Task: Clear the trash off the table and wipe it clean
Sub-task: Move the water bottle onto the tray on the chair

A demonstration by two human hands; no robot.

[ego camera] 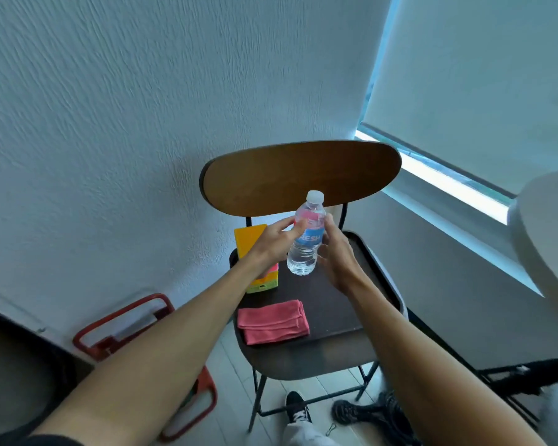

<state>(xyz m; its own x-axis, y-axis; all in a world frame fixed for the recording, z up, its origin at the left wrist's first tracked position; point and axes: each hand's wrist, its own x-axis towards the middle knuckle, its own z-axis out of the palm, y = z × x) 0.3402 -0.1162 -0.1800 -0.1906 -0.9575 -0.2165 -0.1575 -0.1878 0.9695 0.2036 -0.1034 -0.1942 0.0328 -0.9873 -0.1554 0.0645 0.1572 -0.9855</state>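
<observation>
A clear water bottle (305, 243) with a white cap and a blue and pink label is tilted slightly over the dark seat of a chair (332, 310). Whether its base rests on the seat I cannot tell. My left hand (273, 244) grips the bottle's left side with thumb and fingers. My right hand (337, 255) wraps its right side, thumb up along the label. A folded pink cloth (273, 321) lies on the seat's front left. A yellow, pink and green box (250, 243) stands at the seat's back left, partly hidden by my left wrist.
The chair has a brown wooden backrest (300, 175) and stands against a white textured wall. A red frame (123, 320) leans low on the left. A white round table edge (548, 226) is at right, a dark surface (13, 365) at lower left. Shoes (345, 410) are on the floor.
</observation>
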